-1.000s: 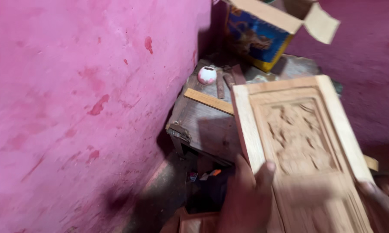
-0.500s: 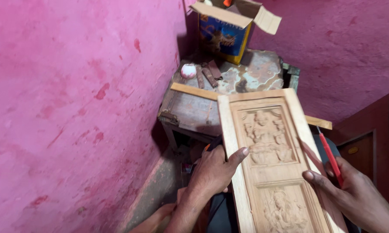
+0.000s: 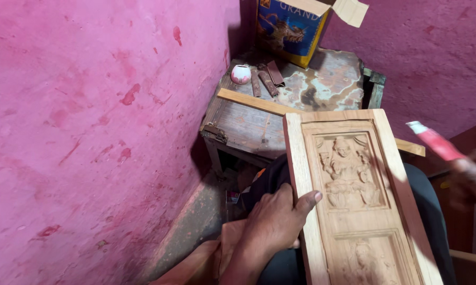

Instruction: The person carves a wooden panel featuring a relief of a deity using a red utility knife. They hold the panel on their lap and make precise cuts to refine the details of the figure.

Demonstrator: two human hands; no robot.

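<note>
Carved wooden panel (image 3: 354, 200), left hand (image 3: 272, 221) grip pinching its left edge; right hand (image 3: 473, 177), blurred, clasping red-handled tool (image 3: 436, 141) beside right edge; carving apparently pending, steadier hold needed.

The left hand (image 3: 272, 221) reaches up from the lower frame, forearm angled inward — its fingers curl out of sight, the thumb stretched flat to the right. The right hand (image 3: 473, 177) hovers at the right edge, blurred, closed in a grip.

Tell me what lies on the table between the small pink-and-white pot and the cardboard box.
In the head view, two brown sandpaper strips lie on the table between pot and box.
</note>
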